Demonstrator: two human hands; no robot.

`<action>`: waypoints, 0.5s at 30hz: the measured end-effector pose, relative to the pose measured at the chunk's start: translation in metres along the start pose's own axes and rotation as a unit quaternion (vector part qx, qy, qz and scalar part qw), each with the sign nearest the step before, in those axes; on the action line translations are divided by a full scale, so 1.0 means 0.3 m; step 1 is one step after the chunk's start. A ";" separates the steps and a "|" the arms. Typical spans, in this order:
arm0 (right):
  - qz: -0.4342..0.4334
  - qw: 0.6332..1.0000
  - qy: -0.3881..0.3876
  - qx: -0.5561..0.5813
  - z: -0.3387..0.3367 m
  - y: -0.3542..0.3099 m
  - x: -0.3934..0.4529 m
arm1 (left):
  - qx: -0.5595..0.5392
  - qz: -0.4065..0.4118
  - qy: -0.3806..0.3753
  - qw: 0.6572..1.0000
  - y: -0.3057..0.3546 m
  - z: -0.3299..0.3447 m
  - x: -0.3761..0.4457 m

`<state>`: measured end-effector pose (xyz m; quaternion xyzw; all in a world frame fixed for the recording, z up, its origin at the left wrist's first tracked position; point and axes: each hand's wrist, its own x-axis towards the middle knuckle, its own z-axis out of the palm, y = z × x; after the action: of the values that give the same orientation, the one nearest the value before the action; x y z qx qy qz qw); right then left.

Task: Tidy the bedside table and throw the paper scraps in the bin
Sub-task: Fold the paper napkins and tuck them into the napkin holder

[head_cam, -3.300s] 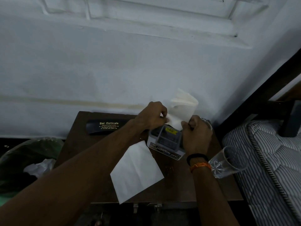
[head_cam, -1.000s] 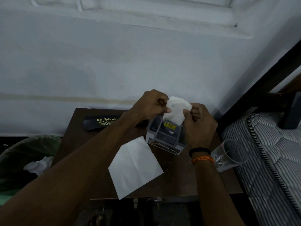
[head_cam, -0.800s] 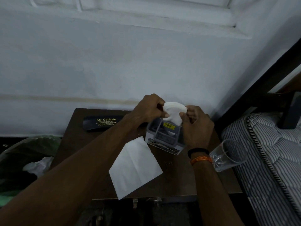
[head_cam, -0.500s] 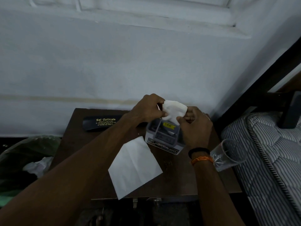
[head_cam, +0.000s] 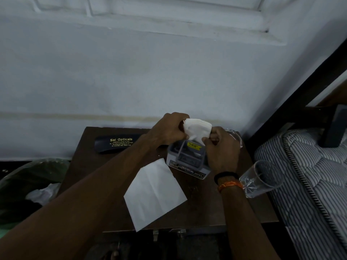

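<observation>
While both hands work together above the grey box [head_cam: 187, 160], the left hand [head_cam: 170, 131] and right hand [head_cam: 218, 147] pinch a white tissue [head_cam: 197, 129], seemingly folding it small, with a flat paper sheet [head_cam: 155, 194] below them and the bin [head_cam: 32, 184] far left.

two paper sheets [head_cam: 197, 129] [head_cam: 155, 194], one tissue box [head_cam: 185, 162], one glasses case [head_cam: 118, 143], one glass [head_cam: 262, 177], one bin [head_cam: 32, 177]

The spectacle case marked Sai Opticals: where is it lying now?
In the head view, the spectacle case lies at the back left of the bedside table, near the wall, left of the tissue box.
</observation>
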<state>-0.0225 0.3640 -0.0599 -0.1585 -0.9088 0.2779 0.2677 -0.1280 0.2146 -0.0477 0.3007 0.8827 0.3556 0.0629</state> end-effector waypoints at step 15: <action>-0.011 0.997 -0.044 -0.064 0.018 0.008 -0.009 | -0.046 -0.002 -0.037 0.998 0.007 -0.006 -0.010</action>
<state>-0.0231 0.3625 -0.0662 -0.1532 -0.9375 0.2225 0.2195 -0.1251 0.2130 -0.0453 0.3087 0.8630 0.3844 0.1100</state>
